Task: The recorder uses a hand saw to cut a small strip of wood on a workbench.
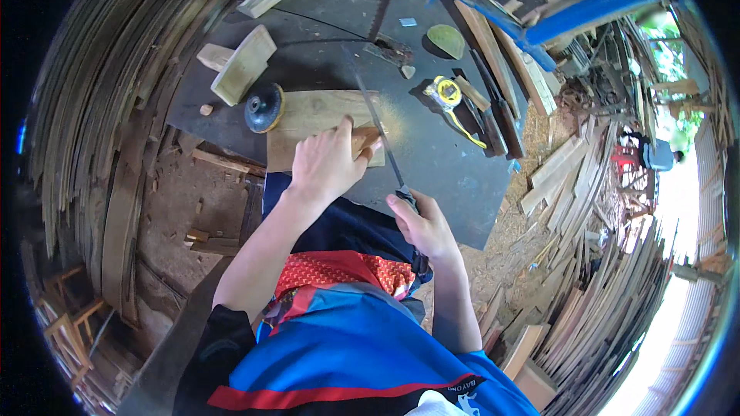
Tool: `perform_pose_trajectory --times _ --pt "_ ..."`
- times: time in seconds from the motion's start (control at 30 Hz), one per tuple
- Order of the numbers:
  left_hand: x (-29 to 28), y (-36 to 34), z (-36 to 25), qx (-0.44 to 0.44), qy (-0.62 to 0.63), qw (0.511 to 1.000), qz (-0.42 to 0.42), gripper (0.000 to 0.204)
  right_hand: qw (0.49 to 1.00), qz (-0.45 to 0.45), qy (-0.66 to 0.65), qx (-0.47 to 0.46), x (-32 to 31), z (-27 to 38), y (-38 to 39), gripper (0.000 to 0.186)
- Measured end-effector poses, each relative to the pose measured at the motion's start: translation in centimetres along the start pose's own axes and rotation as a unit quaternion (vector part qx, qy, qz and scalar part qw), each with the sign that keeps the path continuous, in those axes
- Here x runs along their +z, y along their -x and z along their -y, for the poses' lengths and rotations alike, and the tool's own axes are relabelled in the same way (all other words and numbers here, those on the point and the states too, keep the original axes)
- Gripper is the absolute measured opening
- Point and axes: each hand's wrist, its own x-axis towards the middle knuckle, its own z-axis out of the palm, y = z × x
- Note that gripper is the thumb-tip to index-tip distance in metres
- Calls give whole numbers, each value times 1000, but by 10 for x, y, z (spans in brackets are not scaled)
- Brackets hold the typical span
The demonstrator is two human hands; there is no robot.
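Our left hand [327, 166] pinches a wood block [365, 139]; our right hand [424, 225] grips a saw [391, 157], blade slanting forward-left past its right end.

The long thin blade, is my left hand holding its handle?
No, your right hand grips the handle, while your left hand holds a wood piece.

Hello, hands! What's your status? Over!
Left hand: holding small wood piece over board. Right hand: gripping thin-bladed tool, blade at the piece's end. Tape measure off right, clear of blade.
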Motion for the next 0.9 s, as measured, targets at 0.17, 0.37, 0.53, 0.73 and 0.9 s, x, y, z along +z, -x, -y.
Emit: perform_pose_trajectory --times 0.17,0.37,0.53,0.73,0.9 --pt "3 6 -6 33 63 992 103 50 997 -34 48 -56 -2 -14 -2 39" --pt "6 5 -17 17 12 986 163 57 997 -63 -19 -35 -8 -17 3 34" --pt "10 1 0 46 2 997 66 63 990 -114 -70 -43 -24 -20 -6 36" --pt "17 -20 31 102 -28 993 -57 54 990 -111 0 -86 -31 -47 -14 28" --pt "18 -14 43 102 -5 992 -77 48 982 -176 14 -74 -29 -53 -11 30"
